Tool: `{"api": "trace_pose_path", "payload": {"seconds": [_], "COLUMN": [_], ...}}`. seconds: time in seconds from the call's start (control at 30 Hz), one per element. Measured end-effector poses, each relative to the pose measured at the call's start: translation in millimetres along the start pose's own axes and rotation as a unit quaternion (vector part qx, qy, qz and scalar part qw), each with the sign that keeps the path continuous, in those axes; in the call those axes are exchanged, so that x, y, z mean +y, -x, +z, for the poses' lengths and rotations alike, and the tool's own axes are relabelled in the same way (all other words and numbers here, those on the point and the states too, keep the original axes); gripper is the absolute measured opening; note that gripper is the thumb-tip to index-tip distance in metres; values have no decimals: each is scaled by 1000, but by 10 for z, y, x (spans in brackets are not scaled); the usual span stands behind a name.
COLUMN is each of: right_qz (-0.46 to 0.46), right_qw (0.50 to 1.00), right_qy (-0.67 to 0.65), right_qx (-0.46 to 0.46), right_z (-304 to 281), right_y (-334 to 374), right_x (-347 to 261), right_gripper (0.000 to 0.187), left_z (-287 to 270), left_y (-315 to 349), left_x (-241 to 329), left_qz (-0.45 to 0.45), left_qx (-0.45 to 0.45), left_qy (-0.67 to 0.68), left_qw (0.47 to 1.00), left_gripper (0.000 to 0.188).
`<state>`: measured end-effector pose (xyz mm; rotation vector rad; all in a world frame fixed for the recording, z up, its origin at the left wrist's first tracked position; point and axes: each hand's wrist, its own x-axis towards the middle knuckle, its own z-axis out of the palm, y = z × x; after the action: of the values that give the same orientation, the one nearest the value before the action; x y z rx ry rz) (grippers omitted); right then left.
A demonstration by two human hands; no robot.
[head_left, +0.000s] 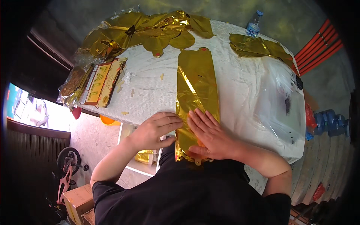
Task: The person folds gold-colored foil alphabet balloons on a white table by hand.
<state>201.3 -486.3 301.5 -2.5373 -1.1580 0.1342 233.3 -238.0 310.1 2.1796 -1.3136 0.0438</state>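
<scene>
A flat, shiny gold foil balloon [198,80] lies lengthwise on the white-covered table in front of me. Its near end, with small tabs, reaches the table's front edge by my body. My right hand [210,137] rests flat on the lower part of the foil, fingers stretched out and pointing away from me. At the foil's left edge is my left hand [159,127], its fingers extended side by side and the tips touching the foil, with the thumb apart below. Neither hand grips the balloon.
More gold foil balloons [150,35] pile up at the far left, others [258,48] at the far right beside a water bottle [254,24]. Printed card packs [101,84] lie left. Clear plastic bags [281,105] cover the right side. A box [78,202] stands on the floor.
</scene>
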Motion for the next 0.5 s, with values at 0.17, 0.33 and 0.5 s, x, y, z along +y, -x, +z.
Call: {"api": "trace_pose_path", "payload": {"seconds": [0.17, 0.33, 0.5], "right_qz": [2, 7, 24], "right_qw": [1000, 1000, 993], "right_qy": [-12, -8, -116], "right_qx": [-14, -15, -14], "right_z": [-5, -7, -36], "right_y": [77, 100, 110], "right_x": [-87, -116, -53], "right_gripper": [82, 82, 74], "left_z": [24, 47, 11], "left_y": [-69, -169, -253], "left_x": [-9, -129, -185], "left_qz": [5, 43, 108], "left_qx": [25, 59, 17], "left_qy": [17, -32, -134], "left_qw": [1000, 997, 985], "left_gripper": [42, 33, 24]}}
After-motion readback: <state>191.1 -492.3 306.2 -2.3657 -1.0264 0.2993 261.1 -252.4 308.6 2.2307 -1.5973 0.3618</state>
